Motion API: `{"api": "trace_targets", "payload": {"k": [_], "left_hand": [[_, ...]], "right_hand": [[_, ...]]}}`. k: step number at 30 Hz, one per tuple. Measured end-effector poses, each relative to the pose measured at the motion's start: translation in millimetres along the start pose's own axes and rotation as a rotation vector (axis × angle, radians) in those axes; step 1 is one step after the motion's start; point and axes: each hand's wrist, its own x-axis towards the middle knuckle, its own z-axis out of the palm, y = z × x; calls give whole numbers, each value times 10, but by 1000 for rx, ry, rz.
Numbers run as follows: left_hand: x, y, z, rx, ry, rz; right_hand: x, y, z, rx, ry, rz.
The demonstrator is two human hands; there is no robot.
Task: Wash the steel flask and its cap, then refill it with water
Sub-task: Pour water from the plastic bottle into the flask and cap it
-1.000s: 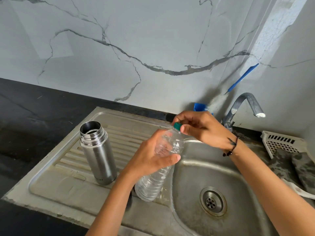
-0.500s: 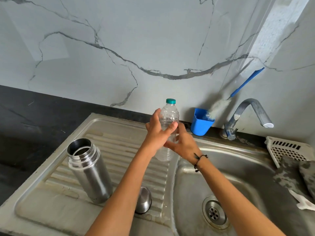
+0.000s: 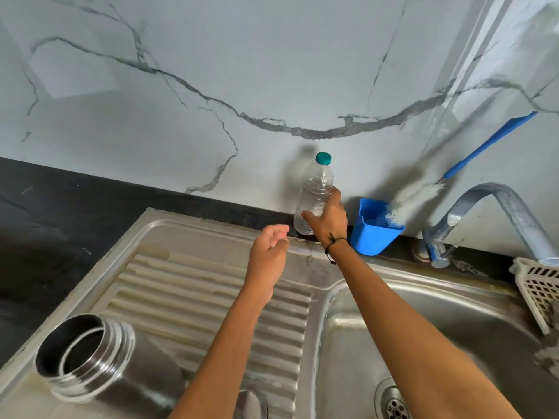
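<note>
Blue cup (image 3: 369, 237) and tap (image 3: 496, 207) just beside held bottle (image 3: 314, 195)

One steel flask (image 3: 90, 364), one flask cap (image 3: 251, 403) (half hidden), one plastic bottle (image 3: 314, 195), one blue cup (image 3: 370, 234), one brush (image 3: 472, 164), one tap (image 3: 496, 213), one basket (image 3: 538, 288), two hands.

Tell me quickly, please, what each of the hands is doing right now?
Left hand: loosely curled, holding nothing, above the draining board.
Right hand: holding the plastic bottle upright on the counter by the wall.
</note>
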Motion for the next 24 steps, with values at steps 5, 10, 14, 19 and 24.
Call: {"api": "trace_targets", "payload": {"k": [5, 10, 14, 19, 24], "left_hand": [[104, -115, -42, 11, 50, -14], [104, -140, -9, 24, 46, -34], [16, -114, -20, 40, 34, -26], [-330, -77, -169, 63, 116, 0], [-969, -111, -321, 109, 45, -2]], "right_hand": [[71, 77, 112, -53, 21, -41], [4, 67, 77, -38, -1, 3], [-131, -25, -53, -24, -21, 92], [-709, -245, -230, -4, -120, 147], [-1566, -380, -385, -26, -337, 58]]}}
